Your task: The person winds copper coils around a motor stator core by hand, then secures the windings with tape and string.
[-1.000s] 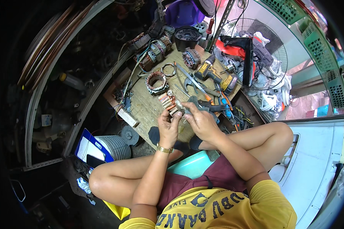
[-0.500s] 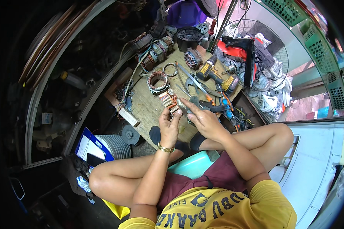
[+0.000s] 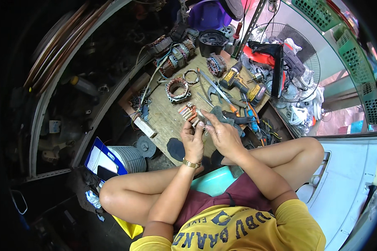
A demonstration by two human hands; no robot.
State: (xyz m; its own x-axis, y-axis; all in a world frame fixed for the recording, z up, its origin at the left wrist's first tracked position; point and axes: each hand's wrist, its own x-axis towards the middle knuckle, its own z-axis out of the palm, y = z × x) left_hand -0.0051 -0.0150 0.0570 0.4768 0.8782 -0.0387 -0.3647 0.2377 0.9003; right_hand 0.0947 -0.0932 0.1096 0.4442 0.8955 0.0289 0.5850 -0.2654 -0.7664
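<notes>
My left hand (image 3: 193, 141) is closed around the lower end of a small motor stator (image 3: 187, 111) with copper windings and pale slot liners. It is held up over the wooden board (image 3: 155, 117). My right hand (image 3: 224, 140) meets the stator's right side, its index finger reaching along it and its thumb bent in below. Whatever lies between those fingertips is too small to make out. A thin pale strand hangs beside them. Just beyond the held stator, a ring-shaped stator (image 3: 177, 89) rests on the board, with a thin wire-wound ring (image 3: 191, 76) touching or close behind it.
A yellow-and-black cordless drill (image 3: 243, 85), a hacksaw blade-like tool (image 3: 215, 85) and pliers (image 3: 255, 115) lie to the right. Another wound stator (image 3: 216, 65) stands farther back, near a black round housing (image 3: 211, 40). A fan guard (image 3: 297, 62) leans over white parts at the right.
The whole view has shifted slightly, so things appear farther right. My left wrist has moved a little to the right. Both hands stay at the stator.
</notes>
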